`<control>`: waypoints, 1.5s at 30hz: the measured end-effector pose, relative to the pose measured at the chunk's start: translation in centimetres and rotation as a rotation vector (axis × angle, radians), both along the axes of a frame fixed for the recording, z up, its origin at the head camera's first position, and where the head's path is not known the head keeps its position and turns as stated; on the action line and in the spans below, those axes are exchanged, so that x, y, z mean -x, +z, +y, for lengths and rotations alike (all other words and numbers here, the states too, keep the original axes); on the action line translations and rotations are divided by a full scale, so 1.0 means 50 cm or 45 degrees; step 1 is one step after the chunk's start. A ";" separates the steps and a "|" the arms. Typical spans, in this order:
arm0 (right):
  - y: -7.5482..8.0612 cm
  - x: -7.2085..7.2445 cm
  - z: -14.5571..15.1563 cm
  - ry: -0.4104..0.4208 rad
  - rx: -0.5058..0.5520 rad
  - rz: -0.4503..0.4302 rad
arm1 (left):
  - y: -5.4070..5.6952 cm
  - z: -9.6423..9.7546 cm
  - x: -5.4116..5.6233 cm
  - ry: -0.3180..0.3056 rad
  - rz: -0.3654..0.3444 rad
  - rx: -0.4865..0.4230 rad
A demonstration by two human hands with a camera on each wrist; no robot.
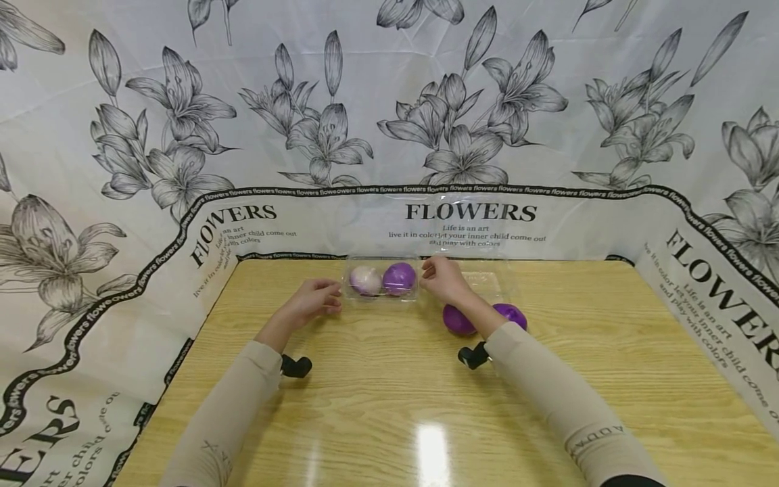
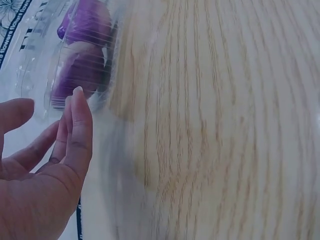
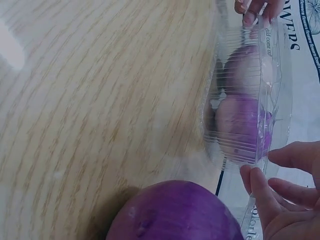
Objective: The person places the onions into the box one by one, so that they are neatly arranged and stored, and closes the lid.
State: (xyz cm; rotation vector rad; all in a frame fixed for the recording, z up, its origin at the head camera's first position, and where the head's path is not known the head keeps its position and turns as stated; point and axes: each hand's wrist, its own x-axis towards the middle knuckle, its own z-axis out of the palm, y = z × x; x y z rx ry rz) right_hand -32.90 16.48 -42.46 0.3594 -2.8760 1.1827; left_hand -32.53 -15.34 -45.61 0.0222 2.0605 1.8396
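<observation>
A clear plastic box (image 1: 382, 298) stands at the table's back edge, its lid down. Inside sit a whitish-purple round vegetable (image 1: 366, 279) and a purple one (image 1: 399, 279), resembling turnips or onions. At the box's left end is my left hand (image 1: 312, 299), its fingers nearly straight and thumb apart; the left wrist view shows the fingertips (image 2: 78, 95) close to the plastic. My right hand (image 1: 445, 279) is at the opposite end, thumb and fingertips (image 3: 255, 177) loosely bent by the box's corner. Whether either hand touches the plastic is hard to tell.
Behind my right forearm stands another clear container (image 1: 487, 287), its lid raised. Two loose purple vegetables lie in front of it, one left (image 1: 458, 320) and one right (image 1: 511, 315) of the forearm. Flower-printed cloth (image 1: 328, 223) borders the wooden table (image 1: 377, 392).
</observation>
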 end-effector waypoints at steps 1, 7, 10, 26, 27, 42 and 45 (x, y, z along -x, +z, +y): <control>0.002 0.001 -0.001 -0.005 -0.017 -0.009 | 0.001 0.000 -0.001 -0.008 0.002 -0.002; 0.015 0.004 -0.010 -0.026 -0.097 -0.052 | 0.004 0.003 -0.004 -0.011 0.009 -0.049; 0.020 0.003 -0.016 -0.027 -0.121 -0.076 | 0.006 0.004 -0.005 0.001 0.002 -0.074; 0.018 -0.002 -0.031 -0.046 0.118 -0.295 | 0.002 0.009 -0.016 -0.025 0.047 -0.060; 0.018 -0.004 -0.031 -0.040 0.150 -0.316 | 0.002 0.010 -0.016 -0.032 0.052 -0.066; 0.025 -0.018 -0.024 0.054 0.299 -0.491 | 0.003 0.016 -0.016 -0.081 -0.028 -0.124; 0.028 -0.021 -0.024 0.081 0.339 -0.542 | 0.002 0.018 -0.016 -0.057 -0.034 -0.142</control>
